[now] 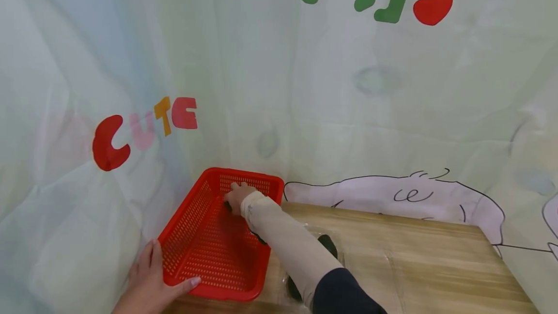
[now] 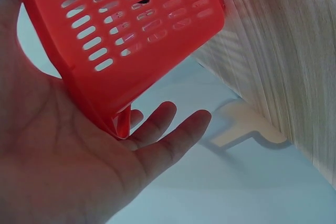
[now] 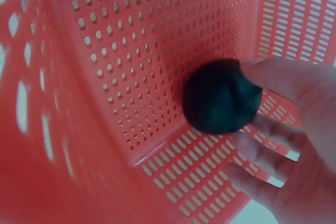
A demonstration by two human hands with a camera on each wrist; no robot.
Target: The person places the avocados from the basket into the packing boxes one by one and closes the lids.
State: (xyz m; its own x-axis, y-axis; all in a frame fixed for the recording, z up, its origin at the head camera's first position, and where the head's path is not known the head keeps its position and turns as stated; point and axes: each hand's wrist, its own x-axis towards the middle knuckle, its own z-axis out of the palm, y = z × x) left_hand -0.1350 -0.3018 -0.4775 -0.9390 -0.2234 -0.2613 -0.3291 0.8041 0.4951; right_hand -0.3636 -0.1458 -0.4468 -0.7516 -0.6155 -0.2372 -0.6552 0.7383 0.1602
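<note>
A red plastic basket (image 1: pixel 226 294) with slotted walls stands at the table's left, against the printed sheet. My left hand (image 1: pixel 150 280) holds its near left corner, the thumb laid over the front rim and the fingers outside the left wall. In the left wrist view the rim (image 2: pixel 86 106) lies along the palm, the fingers extended behind it. My right hand (image 1: pixel 241 197) reaches down into the basket's far end. There it holds a smooth, dark, roundish object (image 3: pixel 220 98) between thumb and fingers, close over the slotted bottom; its kind is unclear.
Right of the basket, clear plastic packaging with dark rounded things (image 1: pixel 328 244) lies on the wooden table (image 1: pixel 436 260), partly hidden beneath my right forearm. A printed sheet (image 1: pixel 322 125) hangs behind and to the left, right up to the basket.
</note>
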